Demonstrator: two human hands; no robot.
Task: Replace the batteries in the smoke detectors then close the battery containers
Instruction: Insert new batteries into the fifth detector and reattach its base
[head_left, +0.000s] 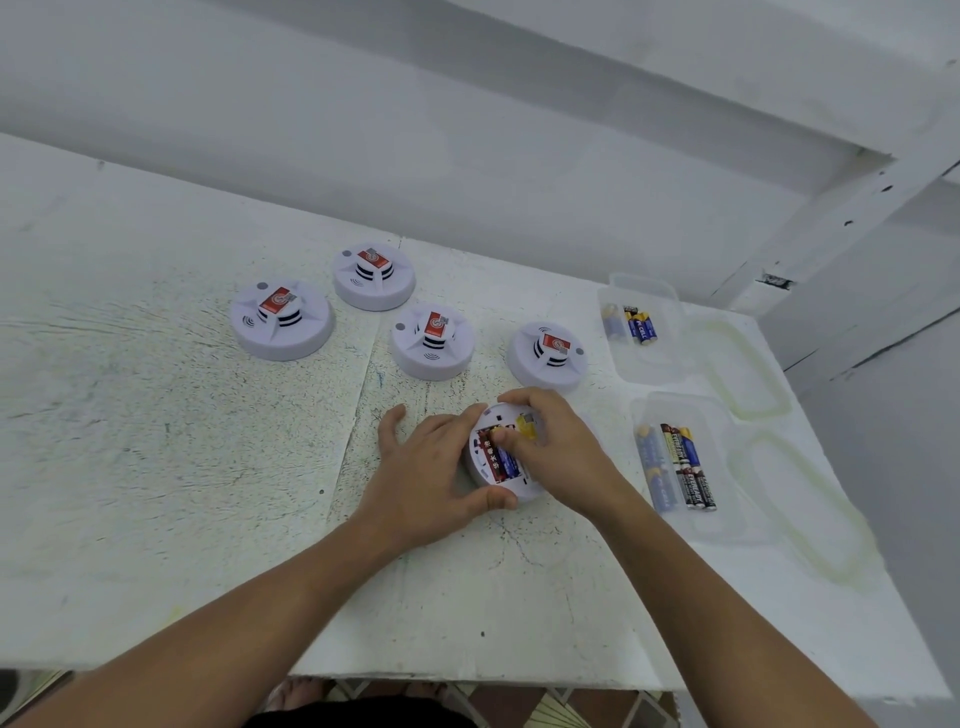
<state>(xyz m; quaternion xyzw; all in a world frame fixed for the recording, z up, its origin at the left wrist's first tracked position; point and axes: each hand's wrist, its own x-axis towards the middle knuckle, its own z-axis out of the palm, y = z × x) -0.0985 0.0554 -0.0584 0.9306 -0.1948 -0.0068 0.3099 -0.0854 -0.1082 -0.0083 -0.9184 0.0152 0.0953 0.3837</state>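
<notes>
The left hand (431, 467) steadies the upturned detector (506, 454) at its 9 o'clock side while the right hand (550, 447) thumb presses a battery (501, 460) lying 11-to-5 o'clock.

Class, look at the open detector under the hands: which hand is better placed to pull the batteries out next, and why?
The right hand. Its fingertips already sit on the batteries in the upturned detector, while the left hand grips the detector's rim, steadying it on the table.
</notes>
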